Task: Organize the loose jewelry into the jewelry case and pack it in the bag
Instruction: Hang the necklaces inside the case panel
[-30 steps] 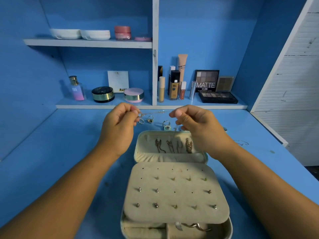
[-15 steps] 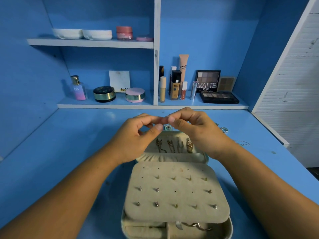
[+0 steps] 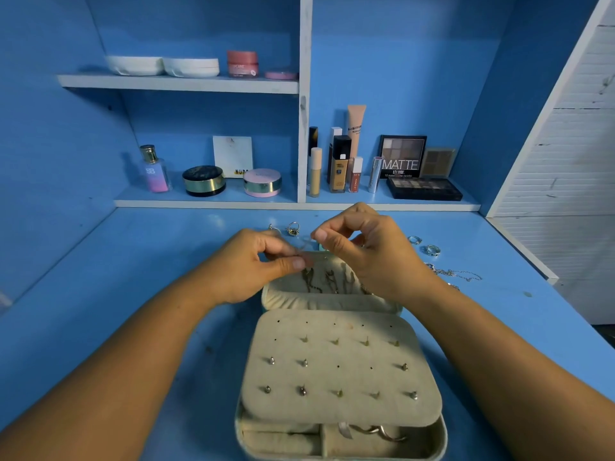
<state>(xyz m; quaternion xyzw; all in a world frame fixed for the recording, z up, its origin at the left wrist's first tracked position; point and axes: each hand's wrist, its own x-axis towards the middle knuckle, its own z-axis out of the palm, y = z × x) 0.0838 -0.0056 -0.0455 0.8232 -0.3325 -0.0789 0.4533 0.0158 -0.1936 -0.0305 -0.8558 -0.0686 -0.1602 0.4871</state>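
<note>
We ready a fine chain (image 3: pixel 307 247) over the jewelry case (image 3: pixel 352 380), centre frame.
Our left hand (image 3: pixel 259 267) and right hand (image 3: pixel 366 254) each pinch it, close together; pulling it taut should spare the hung necklaces (image 3: pixel 332 282) a tangle.

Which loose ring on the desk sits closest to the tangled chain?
The rightmost ring, lying just beyond the chain; the other rings lie further left.

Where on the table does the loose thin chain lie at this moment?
In the head view, the chain lies on the blue table, right of the open jewelry case, with two rings just behind it.
</note>
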